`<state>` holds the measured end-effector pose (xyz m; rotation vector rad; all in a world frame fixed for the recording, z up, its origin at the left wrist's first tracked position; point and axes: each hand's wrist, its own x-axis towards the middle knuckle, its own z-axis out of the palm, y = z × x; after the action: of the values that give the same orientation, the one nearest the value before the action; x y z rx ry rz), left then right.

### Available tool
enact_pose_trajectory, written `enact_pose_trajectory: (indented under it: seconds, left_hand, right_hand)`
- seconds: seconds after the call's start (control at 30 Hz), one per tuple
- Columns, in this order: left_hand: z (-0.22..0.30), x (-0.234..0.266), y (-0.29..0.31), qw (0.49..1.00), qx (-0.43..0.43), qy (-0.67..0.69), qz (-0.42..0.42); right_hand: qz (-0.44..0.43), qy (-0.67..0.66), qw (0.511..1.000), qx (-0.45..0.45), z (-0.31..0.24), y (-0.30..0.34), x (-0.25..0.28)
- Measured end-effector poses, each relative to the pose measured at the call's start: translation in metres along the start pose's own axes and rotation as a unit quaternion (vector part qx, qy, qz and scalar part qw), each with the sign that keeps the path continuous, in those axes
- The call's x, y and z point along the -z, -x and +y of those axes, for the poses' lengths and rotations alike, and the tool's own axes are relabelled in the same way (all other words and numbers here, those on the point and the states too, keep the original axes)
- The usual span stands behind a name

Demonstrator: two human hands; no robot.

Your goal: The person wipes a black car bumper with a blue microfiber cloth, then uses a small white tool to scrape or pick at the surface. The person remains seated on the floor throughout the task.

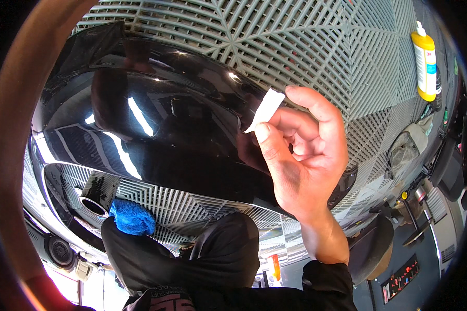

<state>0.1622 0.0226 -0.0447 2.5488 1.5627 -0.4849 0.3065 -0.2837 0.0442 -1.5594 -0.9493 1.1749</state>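
My right hand [311, 150] is raised over a glossy black car body panel [181, 171]. Between thumb and fingers it pinches a small white strip [268, 110], flat and folded-looking, with a narrow tapered lower end; its material is unclear. The strip's tip is close to the panel's far edge in the picture, but I cannot tell whether they touch. Bright light streaks reflect off the curved black surface. My left forearm [15, 129] runs up along the left rim, and its hand lies beyond the picture. A blue towel [134, 217] rests by my knee.
Grey slatted floor tiles [290, 46] spread beneath the panel. A shiny open-ended dark cylinder [99, 193] sits beside the towel. At the far right stands a yellow bottle [425, 67] with a white cap, near a clear plastic bag [403, 154]. Tools hang on a dark board [401, 279] at lower right.
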Motion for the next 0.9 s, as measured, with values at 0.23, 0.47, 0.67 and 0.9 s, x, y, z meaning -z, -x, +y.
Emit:
enact_pose_trajectory:
  seconds: [0.23,0.47,0.67,0.9]
  left_hand:
    - [0.0020,0.0024,0.0008,1.000,0.002,-0.015,-0.007]
    - [0.0005,0.0005,-0.0001,1.000,-0.002,-0.017,-0.006]
    - [0.0009,-0.0015,-0.0002,1.000,-0.004,-0.016,0.001]
    - [0.0012,-0.0016,-0.0002,1.000,0.001,-0.012,-0.001]
  right_hand:
    - [0.004,0.010,1.000,0.001,0.0006,0.0003,-0.0012]
    - [0.005,0.012,1.000,0.004,0.0005,0.0004,-0.0011]
    - [0.007,-0.005,1.000,-0.006,0.0015,0.0003,-0.0009]
    - [0.011,-0.012,1.000,-0.007,0.0021,0.0003,-0.0010]
